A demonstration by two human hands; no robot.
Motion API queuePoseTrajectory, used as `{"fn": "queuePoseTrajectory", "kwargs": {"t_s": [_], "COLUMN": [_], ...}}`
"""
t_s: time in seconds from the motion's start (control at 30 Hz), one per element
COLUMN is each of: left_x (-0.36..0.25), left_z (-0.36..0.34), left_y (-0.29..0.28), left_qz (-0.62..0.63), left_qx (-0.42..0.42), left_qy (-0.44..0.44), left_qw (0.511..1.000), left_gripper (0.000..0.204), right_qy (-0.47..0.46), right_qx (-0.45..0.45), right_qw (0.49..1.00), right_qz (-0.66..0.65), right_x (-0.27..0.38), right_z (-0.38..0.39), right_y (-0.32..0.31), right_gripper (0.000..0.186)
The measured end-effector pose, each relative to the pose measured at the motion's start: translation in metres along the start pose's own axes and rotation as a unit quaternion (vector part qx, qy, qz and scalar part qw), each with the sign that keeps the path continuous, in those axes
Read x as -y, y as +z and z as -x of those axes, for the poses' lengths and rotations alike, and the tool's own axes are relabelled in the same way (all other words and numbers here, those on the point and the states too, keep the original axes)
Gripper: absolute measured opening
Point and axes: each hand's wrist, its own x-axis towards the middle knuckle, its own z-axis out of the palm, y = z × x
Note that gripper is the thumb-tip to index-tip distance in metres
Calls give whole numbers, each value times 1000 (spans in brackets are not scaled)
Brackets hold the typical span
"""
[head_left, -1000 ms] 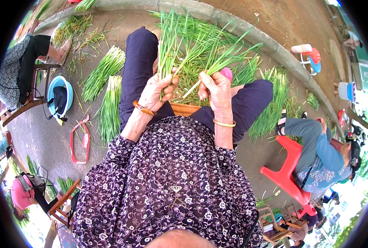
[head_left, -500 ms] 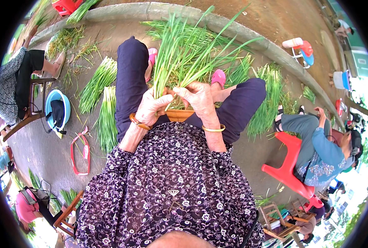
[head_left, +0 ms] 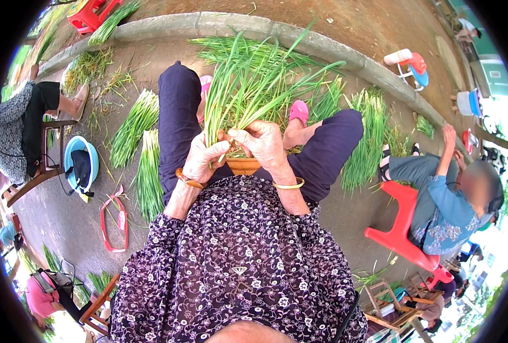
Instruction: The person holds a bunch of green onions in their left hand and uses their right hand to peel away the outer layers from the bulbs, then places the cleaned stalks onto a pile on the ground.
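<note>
My left hand (head_left: 204, 155) is closed around the lower ends of a bunch of long green chives (head_left: 221, 100), whose leaves fan upward and away from me. My right hand (head_left: 267, 144) pinches the pale ends of a few other chives (head_left: 265, 108), thumb against fingers, close beside the left. Both hands are over my lap, between my spread knees. Below them shows the brown curved edge of what looks like a basket or wooden seat (head_left: 243, 166); the hands partly hide it. Loose stalks and yellowish leaves lie on the ground beyond.
Neat chive bundles (head_left: 150, 177) lie by my left leg, and more chives (head_left: 359, 143) by my right. A blue basin (head_left: 95, 166) holds a black bag. Nearby lies a red strap (head_left: 104, 226). At right a person sits on a red stool (head_left: 399, 223). A stone kerb (head_left: 231, 24) curves across the far side.
My left hand's bunch has tipped slightly left, and the chives in my right hand hang lower. Both hands stay close together. The seated person at right has raised an arm.
</note>
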Motion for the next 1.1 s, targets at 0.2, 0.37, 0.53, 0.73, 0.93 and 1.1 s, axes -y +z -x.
{"fn": "queuePoseTrajectory", "kwargs": {"t_s": [0.2, 0.37, 0.53, 0.73, 0.93, 1.1], "left_x": [-2, -3, -9, -7, -7, -10], "left_z": [0, 0, 3, 2, 3, 2], "left_y": [-1, 1, 2, 6, 5, 1], "left_qz": [-5, 0, -9, 30, 32, 32], "left_qx": [-2, 6, 42, 23, 17, 1], "left_qy": [15, 10, -47, -21, -19, -11], "left_qw": [1000, 1000, 998, 999, 999, 999], "left_gripper": [22, 20, 20, 19, 21, 22], "right_qy": [-10, -9, 0, 14, 25, 60], "right_qx": [7, 26, 57, 68, 62, 32], "right_qw": [1000, 998, 991, 985, 987, 995], "right_qz": [-4, -62, -118, -159, -148, -72], "right_x": [-2, 3, 13, 5, 5, 6], "right_z": [0, 0, 1, -1, -1, 0], "right_y": [0, 0, -4, -9, -9, -16], "right_gripper": [13, 13, 14, 16, 17, 16]}}
